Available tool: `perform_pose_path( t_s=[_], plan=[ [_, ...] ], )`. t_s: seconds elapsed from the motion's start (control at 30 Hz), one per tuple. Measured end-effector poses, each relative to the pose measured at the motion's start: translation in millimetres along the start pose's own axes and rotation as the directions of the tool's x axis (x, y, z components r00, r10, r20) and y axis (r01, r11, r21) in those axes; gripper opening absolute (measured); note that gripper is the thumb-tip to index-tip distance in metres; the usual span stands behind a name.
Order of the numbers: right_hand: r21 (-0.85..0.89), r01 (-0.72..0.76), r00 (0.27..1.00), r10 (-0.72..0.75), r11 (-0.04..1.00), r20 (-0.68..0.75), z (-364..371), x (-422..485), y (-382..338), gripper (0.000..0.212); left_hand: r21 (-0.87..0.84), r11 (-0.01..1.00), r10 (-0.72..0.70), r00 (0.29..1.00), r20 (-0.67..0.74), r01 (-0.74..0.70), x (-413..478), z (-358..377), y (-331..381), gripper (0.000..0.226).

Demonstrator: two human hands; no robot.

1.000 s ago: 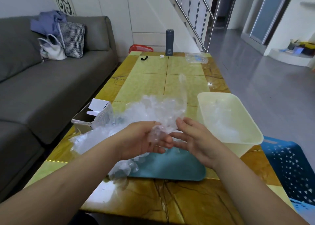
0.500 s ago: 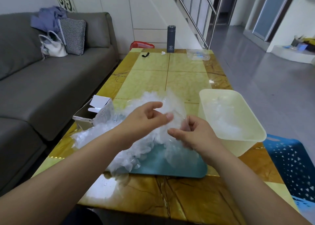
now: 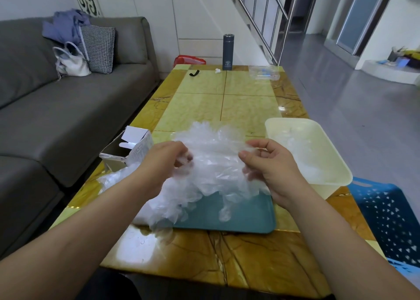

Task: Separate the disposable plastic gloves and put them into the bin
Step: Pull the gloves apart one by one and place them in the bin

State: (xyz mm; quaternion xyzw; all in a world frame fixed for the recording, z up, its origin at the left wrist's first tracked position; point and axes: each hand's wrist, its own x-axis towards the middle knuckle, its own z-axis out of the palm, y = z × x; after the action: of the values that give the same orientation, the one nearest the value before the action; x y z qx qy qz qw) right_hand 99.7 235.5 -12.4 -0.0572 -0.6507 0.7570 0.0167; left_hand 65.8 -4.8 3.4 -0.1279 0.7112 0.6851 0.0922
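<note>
Pinching gloves (image 3: pixel 216 163) beside bin (image 3: pixel 330 189) rim.

Marbled table (image 3: pixel 227 108), grey sofa (image 3: pixel 68 117) to its left, dark flask (image 3: pixel 228 52) at its far edge, teal tray (image 3: pixel 238 217) on its near end, blue basket (image 3: pixel 391 220) right of it

We count two hands, a left hand (image 3: pixel 166 161) and a right hand (image 3: pixel 270 165); one heap of clear gloves (image 3: pixel 213 163), too tangled to number singly; one cream bin (image 3: pixel 327 188); one teal tray (image 3: pixel 238 217); one open box (image 3: pixel 134 147); one dark flask (image 3: pixel 228 52); one blue basket (image 3: pixel 386 213); one bench (image 3: pixel 247 108); one grey sofa (image 3: pixel 68 108).
</note>
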Motion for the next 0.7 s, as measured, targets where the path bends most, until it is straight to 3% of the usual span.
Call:
perform_pose_path(
  t_s=[0.07, 0.17, 0.2, 0.27, 0.33, 0.43, 0.5, 0.57, 0.63, 0.7],
  plan=[
    [-0.058, 0.044, 0.999, -0.043, 0.997, 0.018, 0.5, -1.1, -8.6, 0.036, 0.212, 0.975, 0.066, 0.998, 0.009, -0.067, -4.3, -6.4, -5.8, 0.027],
    [-0.328, 0.128, 0.982, -0.074, 0.936, 0.173, 3.8, -2.7, -33.4, 0.041, 0.432, 0.822, 0.413, 0.911, -0.005, -0.371, -17.7, -12.5, 2.9, 0.065],
    [-0.43, 0.171, 0.965, -0.064, 0.886, 0.253, 7.8, -3.3, -43.8, 0.043, 0.468, 0.734, 0.512, 0.854, 0.095, -0.493, -22.6, -12.3, 8.7, 0.078],
    [-0.545, 0.268, 0.914, -0.03, 0.795, 0.406, 21.7, -4.5, -61.8, 0.044, 0.501, 0.606, 0.514, 0.785, 0.347, -0.618, -33.4, -4.5, 17.9, 0.099],
    [-0.572, 0.346, 0.862, -0.012, 0.744, 0.506, 37.5, -7.4, -72.6, 0.041, 0.446, 0.617, 0.434, 0.753, 0.494, -0.649, -37.8, 7.9, 18.9, 0.097],
    [-0.593, 0.412, 0.881, -0.135, 0.691, 0.454, 44.4, -11.5, -82.2, 0.033, 0.383, 0.748, 0.348, 0.812, 0.469, -0.542, -38.3, 15.0, 13.1, 0.061],
    [-0.535, 0.383, 0.923, -0.288, 0.753, 0.256, 33.6, -12.2, -82.9, 0.031, 0.353, 0.838, 0.254, 0.869, 0.424, -0.417, -36.9, 6.5, 4.6, 0.038],
    [-0.48, 0.323, 0.94, -0.334, 0.816, 0.065, 21.3, -13.0, -75.6, 0.029, 0.261, 0.91, 0.208, 0.898, 0.386, -0.323, -37.1, -3.5, -7.1, 0.015],
    [-0.431, 0.163, 0.986, -0.166, 0.887, 0.032, 14.0, -17.1, -60.8, 0.047, 0.06, 0.979, 0.164, 0.924, 0.346, -0.196, -42.3, -4.0, -13.7, 0.012],
    [-0.36, -0.056, 0.983, 0.115, 0.931, 0.146, 12.0, -23.8, -42.8, 0.064, -0.134, 0.986, 0.136, 0.938, 0.319, -0.097, -46.2, 0.9, -17.0, 0.015]
  ],
)
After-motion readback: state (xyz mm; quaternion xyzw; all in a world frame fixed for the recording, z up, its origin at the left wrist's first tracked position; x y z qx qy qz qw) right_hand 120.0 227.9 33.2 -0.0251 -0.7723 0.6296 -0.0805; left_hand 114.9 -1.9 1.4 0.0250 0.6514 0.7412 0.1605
